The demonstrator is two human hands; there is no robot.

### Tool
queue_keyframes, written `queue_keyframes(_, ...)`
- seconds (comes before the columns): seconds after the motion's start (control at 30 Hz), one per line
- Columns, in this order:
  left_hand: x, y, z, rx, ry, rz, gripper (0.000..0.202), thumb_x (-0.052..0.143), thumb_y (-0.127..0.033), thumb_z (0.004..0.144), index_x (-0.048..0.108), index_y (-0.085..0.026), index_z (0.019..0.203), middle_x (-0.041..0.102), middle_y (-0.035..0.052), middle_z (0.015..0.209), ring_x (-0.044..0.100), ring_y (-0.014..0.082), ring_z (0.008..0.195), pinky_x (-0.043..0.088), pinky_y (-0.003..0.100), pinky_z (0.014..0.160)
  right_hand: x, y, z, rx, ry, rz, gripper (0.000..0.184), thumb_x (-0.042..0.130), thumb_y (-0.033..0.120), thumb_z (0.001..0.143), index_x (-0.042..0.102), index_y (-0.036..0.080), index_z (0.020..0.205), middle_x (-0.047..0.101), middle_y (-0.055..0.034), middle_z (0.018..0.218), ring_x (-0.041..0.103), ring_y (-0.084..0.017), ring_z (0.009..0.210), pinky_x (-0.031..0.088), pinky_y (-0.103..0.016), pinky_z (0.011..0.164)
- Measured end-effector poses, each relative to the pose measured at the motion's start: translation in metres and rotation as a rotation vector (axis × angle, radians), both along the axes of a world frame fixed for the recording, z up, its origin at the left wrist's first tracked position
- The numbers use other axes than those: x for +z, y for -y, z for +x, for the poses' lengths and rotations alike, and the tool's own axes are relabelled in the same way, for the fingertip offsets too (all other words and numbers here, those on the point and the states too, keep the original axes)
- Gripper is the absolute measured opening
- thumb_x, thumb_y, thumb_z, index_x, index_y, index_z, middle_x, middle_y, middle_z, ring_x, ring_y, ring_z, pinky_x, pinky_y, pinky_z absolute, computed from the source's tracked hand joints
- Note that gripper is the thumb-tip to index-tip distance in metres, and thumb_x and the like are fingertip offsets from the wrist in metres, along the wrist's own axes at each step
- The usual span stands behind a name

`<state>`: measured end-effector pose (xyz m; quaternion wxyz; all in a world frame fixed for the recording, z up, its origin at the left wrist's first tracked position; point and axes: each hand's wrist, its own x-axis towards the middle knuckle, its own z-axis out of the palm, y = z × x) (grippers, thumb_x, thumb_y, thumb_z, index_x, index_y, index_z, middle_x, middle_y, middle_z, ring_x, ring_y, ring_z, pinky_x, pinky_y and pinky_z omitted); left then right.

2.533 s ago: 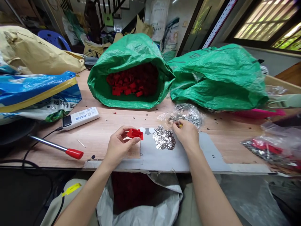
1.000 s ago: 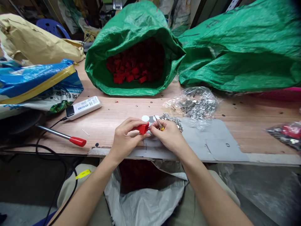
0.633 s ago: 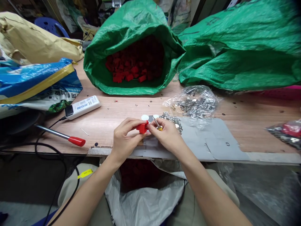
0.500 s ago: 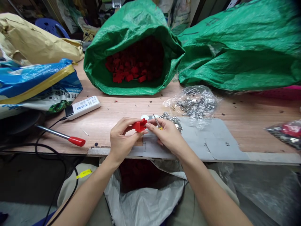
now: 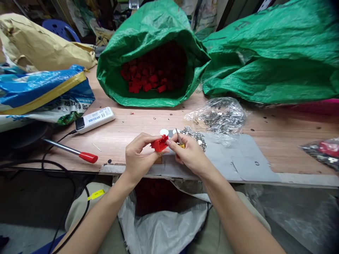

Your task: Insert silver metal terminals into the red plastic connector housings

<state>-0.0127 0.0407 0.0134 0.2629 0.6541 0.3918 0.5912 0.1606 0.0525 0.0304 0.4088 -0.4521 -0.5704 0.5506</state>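
Between the thumb and fingers of my left hand is a small red plastic housing, its hollow side turned toward my right. My right hand grips a thin pointed tool with a yellow handle, tip up; its exact kind is unclear. The right thumb and fingertip touch the housing's right edge, and any small part pinched there is hidden. Just behind my right hand lies a heap of small shiny metal parts on the grey mat.
A green sack of red pieces lies open at the back, beside another green sack. A clear bag of metal parts sits behind the mat. At left are a white power strip and a red-tipped lever. A pale sack hangs at my lap.
The red housing has turned slightly in my left hand, showing more of its hollow side. The pointed tool stands a little more upright. The whole view has shifted slightly.
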Motion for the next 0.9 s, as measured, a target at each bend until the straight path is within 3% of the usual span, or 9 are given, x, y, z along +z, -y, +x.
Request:
queue_keyframes(0.27,0.002,0.000,-0.005,0.027,-0.066,0.132,0.038,0.084,-0.009,0.068,0.071,-0.020,0.103,0.071,0.0023,0.093,0.067,0.0163,0.089,0.057,0.032,0.086,0.003,0.004,-0.006,0.064,-0.154,-0.172,0.040,0.074,0.054,0.081,0.064,0.016,0.091,0.050,0.0042,0.066,0.030,-0.003,0.038,0.027,-0.017,0.031)
queue_keyframes(0.4,0.001,0.001,-0.007,-0.051,-0.015,0.147,0.048,0.086,-0.004,0.062,0.072,-0.022,0.104,0.073,0.0004,0.094,0.067,0.0152,0.088,0.055,0.039,0.099,0.008,0.007,-0.007,0.130,-0.300,-0.306,0.037,0.079,0.046,0.078,0.066,0.014,0.090,0.040,0.0079,0.055,0.022,-0.002,0.040,0.023,-0.014,0.032)
queue_keyframes(0.47,0.002,0.002,-0.009,-0.115,0.054,0.106,0.050,0.087,-0.004,0.060,0.073,-0.023,0.104,0.074,0.0002,0.096,0.068,0.0157,0.092,0.054,0.039,0.102,0.010,0.009,-0.006,0.160,-0.369,-0.402,0.035,0.082,0.042,0.076,0.064,0.013,0.086,0.036,0.0092,0.054,0.018,-0.002,0.041,0.020,-0.013,0.032)
queue_keyframes(0.63,0.007,0.004,-0.011,-0.312,0.304,-0.161,0.037,0.087,-0.013,0.067,0.074,-0.025,0.099,0.075,0.0008,0.100,0.070,0.0175,0.105,0.054,0.026,0.098,0.014,0.013,-0.006,0.264,-0.477,-0.580,0.040,0.087,0.037,0.069,0.061,0.014,0.089,0.033,0.0108,0.056,0.011,-0.001,0.044,0.012,-0.012,0.033)
queue_keyframes(0.7,0.010,0.005,-0.011,-0.316,0.359,-0.207,0.034,0.087,-0.014,0.066,0.074,-0.024,0.096,0.075,-0.0002,0.095,0.071,0.0156,0.101,0.055,0.021,0.093,0.016,0.013,-0.002,0.275,-0.401,-0.545,0.041,0.085,0.043,0.071,0.062,0.014,0.091,0.035,0.0099,0.057,0.013,-0.001,0.043,0.013,-0.014,0.034)
queue_keyframes(0.77,0.012,0.006,-0.010,-0.277,0.352,-0.235,0.034,0.088,-0.012,0.064,0.073,-0.022,0.093,0.074,-0.0013,0.090,0.072,0.0126,0.093,0.057,0.017,0.085,0.018,0.011,0.007,0.188,-0.204,-0.412,0.042,0.080,0.050,0.074,0.065,0.015,0.093,0.045,0.0061,0.060,0.020,-0.002,0.041,0.017,-0.016,0.035)
queue_keyframes(0.9,0.015,0.008,-0.007,-0.177,0.252,-0.344,0.030,0.088,-0.015,0.063,0.071,-0.018,0.087,0.074,-0.0001,0.088,0.072,0.0118,0.085,0.058,0.015,0.075,0.020,0.001,0.036,-0.243,0.350,0.070,0.028,0.069,0.043,0.083,0.072,0.016,0.089,0.065,-0.0043,0.077,0.053,-0.013,0.057,0.039,-0.025,0.050)
